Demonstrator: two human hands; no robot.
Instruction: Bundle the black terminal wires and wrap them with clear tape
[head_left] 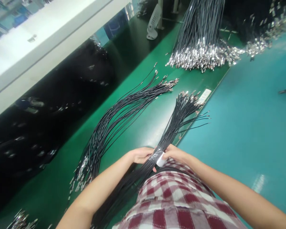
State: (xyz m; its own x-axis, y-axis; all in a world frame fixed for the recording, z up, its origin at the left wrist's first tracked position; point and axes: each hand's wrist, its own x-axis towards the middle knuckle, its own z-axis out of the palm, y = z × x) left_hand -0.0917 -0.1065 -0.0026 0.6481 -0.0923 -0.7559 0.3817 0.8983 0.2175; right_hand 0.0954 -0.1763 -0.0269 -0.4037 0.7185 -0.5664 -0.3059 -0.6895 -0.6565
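A thick bundle of black cables (pixel 168 135) with metal terminals at its far end lies slantwise before my body. My left hand (pixel 143 155) is closed round its left side, some fingers hidden beneath. On the other side my right hand (pixel 175 153) has its fingers closed at the bundle, beside a white tag (pixel 160 159). Shiny clear wrap (pixel 155 155) circles the cables between the two hands. The bundle's near end runs under my left forearm. Left of it, a looser bundle of black cables (pixel 114 116) is spread in a curve on the green tabletop (pixel 135 127).
A large heap of grey cables (pixel 200 28) with shiny terminals covers the far end. Dark cable piles (pixel 81 70) line the left, under a white shelf (pixel 50 35). A white label (pixel 205 96) lies by the table's right edge; a small white fan (pixel 154 22) stands behind.
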